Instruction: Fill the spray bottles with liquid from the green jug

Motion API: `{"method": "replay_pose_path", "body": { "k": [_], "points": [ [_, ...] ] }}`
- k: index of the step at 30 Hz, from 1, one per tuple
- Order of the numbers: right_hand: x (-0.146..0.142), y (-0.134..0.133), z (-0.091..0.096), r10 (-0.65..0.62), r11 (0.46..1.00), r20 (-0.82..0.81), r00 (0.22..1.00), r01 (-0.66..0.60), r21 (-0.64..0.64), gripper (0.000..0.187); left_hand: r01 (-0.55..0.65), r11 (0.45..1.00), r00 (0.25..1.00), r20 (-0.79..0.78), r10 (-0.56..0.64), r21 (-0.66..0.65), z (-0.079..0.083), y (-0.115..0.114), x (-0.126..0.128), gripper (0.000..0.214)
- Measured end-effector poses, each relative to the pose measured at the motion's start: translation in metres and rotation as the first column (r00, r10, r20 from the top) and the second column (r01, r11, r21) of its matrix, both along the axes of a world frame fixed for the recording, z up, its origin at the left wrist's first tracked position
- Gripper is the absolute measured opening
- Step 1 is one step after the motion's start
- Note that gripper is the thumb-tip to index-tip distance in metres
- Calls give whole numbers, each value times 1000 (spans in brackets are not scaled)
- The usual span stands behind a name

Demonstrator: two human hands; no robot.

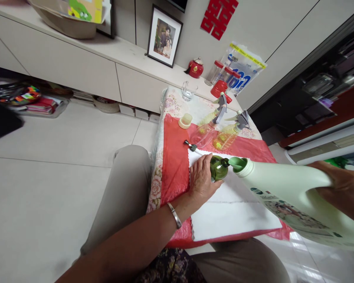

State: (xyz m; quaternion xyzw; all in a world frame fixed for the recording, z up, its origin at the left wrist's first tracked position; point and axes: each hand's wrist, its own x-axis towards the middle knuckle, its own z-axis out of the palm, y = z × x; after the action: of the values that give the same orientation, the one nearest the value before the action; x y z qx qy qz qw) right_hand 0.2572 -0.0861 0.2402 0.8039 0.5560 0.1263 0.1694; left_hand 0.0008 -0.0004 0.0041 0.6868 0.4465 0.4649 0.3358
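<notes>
My left hand (201,177) is wrapped round a small dark-green bottle (218,169), whose open neck points right. In my right hand (343,186) is the handle of a big pale-green jug (286,179), tipped to the left. The jug's green spout (236,162) meets the bottle's mouth; whether liquid flows I cannot tell. Just beyond my left hand lies a black-topped pump head (191,146) with a pale tube. A white cloth (233,220) is spread under the bottle, over a red plastic sheet (177,169).
Farther back on the table stand several clear spray bottles (226,137), a pale yellowish cap (185,121) and a glass mug (189,91). Behind, the ledge holds a framed photo (165,36), a red pot (195,68), red-lidded jars (214,73) and a plastic pack (243,67).
</notes>
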Motion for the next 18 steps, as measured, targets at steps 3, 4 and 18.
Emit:
{"method": "replay_pose_path", "body": {
  "k": [3,4,18],
  "points": [
    [-7,2,2,-95,993,45,994,97,-63,36,2,1000,1000,6,-2,-4,0,0,0,90],
    [-9,3,2,-94,993,40,995,97,-64,36,3,1000,1000,7,-3,-6,1,0,0,90],
    [-13,3,4,-165,980,52,985,169,-103,42,5,1000,1000,14,-5,-10,0,-1,0,90]
  ]
}}
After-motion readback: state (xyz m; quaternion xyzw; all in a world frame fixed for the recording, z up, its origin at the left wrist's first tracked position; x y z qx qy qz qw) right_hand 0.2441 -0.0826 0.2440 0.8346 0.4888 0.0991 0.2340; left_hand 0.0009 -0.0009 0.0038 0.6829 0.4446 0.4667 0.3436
